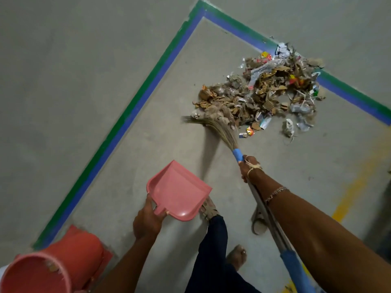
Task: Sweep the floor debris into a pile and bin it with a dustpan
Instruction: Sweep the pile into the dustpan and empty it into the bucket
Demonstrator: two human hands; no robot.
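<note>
Bare floor [169, 149] lies open between the dustpan [179, 191] and the pile [264, 92], crossed only by the broom [224, 132], whose bristles touch the pile's near left edge. The pile fills the far right and spreads over the stripe [130, 115]. The bin [53, 267] blocks the near left corner. A slipper [259, 224] lies near right, under the broom's handle. Left of the stripe the floor is open.
</note>
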